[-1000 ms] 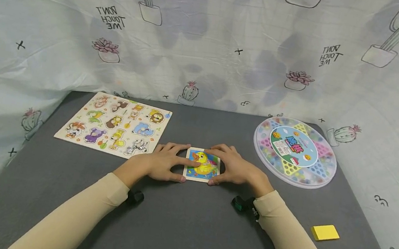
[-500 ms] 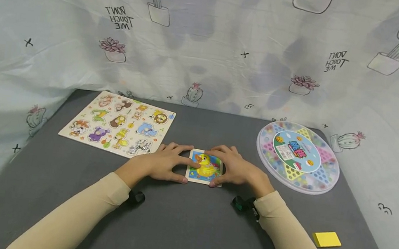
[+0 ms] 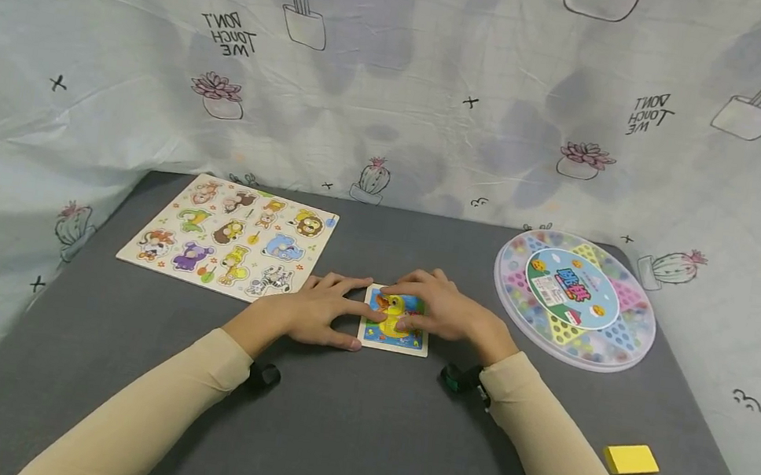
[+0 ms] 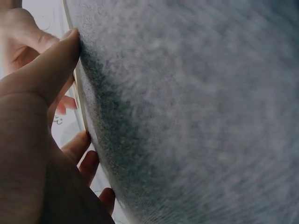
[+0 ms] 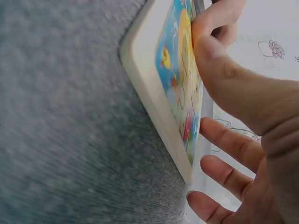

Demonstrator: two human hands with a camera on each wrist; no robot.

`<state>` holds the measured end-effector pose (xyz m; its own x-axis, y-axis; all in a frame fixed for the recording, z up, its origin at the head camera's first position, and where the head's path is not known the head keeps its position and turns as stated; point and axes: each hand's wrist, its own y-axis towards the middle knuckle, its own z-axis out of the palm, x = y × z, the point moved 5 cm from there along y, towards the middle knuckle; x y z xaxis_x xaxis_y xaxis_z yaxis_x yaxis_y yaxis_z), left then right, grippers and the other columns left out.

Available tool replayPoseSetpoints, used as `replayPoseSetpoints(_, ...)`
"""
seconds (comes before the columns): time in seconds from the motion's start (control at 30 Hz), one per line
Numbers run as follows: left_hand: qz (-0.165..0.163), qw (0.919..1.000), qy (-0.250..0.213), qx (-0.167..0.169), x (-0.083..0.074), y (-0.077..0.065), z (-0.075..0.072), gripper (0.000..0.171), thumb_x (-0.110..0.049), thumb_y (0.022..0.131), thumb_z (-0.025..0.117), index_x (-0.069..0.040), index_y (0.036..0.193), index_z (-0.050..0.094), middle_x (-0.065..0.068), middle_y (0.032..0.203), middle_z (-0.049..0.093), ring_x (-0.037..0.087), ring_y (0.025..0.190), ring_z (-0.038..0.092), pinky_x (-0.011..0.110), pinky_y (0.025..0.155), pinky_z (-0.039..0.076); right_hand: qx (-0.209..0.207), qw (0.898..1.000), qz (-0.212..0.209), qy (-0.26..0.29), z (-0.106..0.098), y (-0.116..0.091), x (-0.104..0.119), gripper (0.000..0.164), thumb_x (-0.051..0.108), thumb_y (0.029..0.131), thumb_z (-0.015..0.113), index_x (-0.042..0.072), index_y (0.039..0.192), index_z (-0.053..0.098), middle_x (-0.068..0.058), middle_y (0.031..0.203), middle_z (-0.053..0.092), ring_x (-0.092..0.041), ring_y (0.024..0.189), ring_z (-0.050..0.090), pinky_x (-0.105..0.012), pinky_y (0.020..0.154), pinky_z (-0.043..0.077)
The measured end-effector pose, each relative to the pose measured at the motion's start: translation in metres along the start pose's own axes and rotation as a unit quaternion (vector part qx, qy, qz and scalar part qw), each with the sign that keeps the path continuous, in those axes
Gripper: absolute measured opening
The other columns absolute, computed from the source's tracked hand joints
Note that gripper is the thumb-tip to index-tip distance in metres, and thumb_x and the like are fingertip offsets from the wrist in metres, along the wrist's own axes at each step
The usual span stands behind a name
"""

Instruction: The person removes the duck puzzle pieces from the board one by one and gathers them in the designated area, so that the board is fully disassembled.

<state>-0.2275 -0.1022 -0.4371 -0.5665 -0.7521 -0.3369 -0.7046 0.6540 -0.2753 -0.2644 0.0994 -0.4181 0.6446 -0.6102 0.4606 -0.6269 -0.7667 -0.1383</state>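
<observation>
Fingers of the left hand are spread apart along the left side of a small duck puzzle, with one fingertip laid over its picture. On the right hand, the thumb is put on the duck and the other fingers are held apart near the far edge; whether anything is pinched there cannot be told. The puzzle is set flat on the gray table, between both hands. Its pale rim is best held from two sides, since it looks like it is made of wood: light, stiff and hard to break. Its smooth-looking top may be a bit slippery, and loose pieces could be spilled if it were tipped, so it should be kept flat. Much of the duck is hidden by the right hand. In the left wrist view, only a thin pale edge is shown, likely the puzzle's, and the picture cannot be seen. Farther back, a corner of the animal board looks covered by the left hand, and on the round game the smallest marks cannot be read.
</observation>
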Motion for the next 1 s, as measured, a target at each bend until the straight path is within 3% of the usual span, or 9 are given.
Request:
replayPoseSetpoints(0.2, -0.005, 1.0000, -0.001, 0.008, -0.001, 0.000, 0.000, 0.060, -0.066, 0.097, 0.056, -0.056, 0.153, 0.038, -0.001, 0.174, 0.007, 0.035, 0.154, 0.017, 0.066, 0.114, 0.023, -0.008, 1.000, -0.017, -0.014, -0.003, 0.006, -0.003, 0.039, 0.019, 0.103, 0.065, 0.029, 0.141, 0.064, -0.006, 0.145, 0.054, -0.032, 0.123, 0.046, -0.059, 0.101, 0.040)
replayPoseSetpoints(0.43, -0.009, 0.9998, -0.017, 0.004, -0.003, 0.000, -0.001, 0.059, -0.063, 0.097, 0.060, -0.053, 0.153, 0.042, 0.000, 0.174, 0.008, 0.034, 0.154, 0.018, 0.063, 0.112, 0.025, -0.003, 0.999, -0.024, -0.030, -0.004, 0.013, -0.005, 0.039, 0.009, 0.105, 0.058, 0.029, 0.137, 0.067, -0.005, 0.146, 0.053, -0.033, 0.127, 0.046, -0.061, 0.106, 0.038)
replayPoseSetpoints(0.8, 0.011, 0.9981, -0.060, -0.013, 0.000, -0.003, 0.000, 0.053, -0.054, 0.098, 0.064, -0.050, 0.149, 0.049, 0.000, 0.174, 0.009, 0.032, 0.155, 0.016, 0.063, 0.113, 0.023, 0.014, 0.999, -0.030, -0.042, 0.001, 0.020, -0.004, 0.040, 0.010, 0.106, 0.056, 0.030, 0.139, 0.066, -0.007, 0.150, 0.049, -0.034, 0.134, 0.042, -0.063, 0.109, 0.036)
replayPoseSetpoints(1.0, 0.022, 0.9981, -0.057, -0.009, 0.000, -0.004, -0.002, 0.052, -0.052, 0.099, 0.062, -0.047, 0.150, 0.049, 0.001, 0.174, 0.008, 0.033, 0.155, 0.016, 0.064, 0.115, 0.022, 0.018, 0.996, -0.020, -0.083, 0.003, 0.020, -0.002, 0.041, 0.013, 0.108, 0.053, 0.035, 0.141, 0.063, -0.004, 0.151, 0.047, -0.032, 0.134, 0.043, -0.064, 0.108, 0.038)
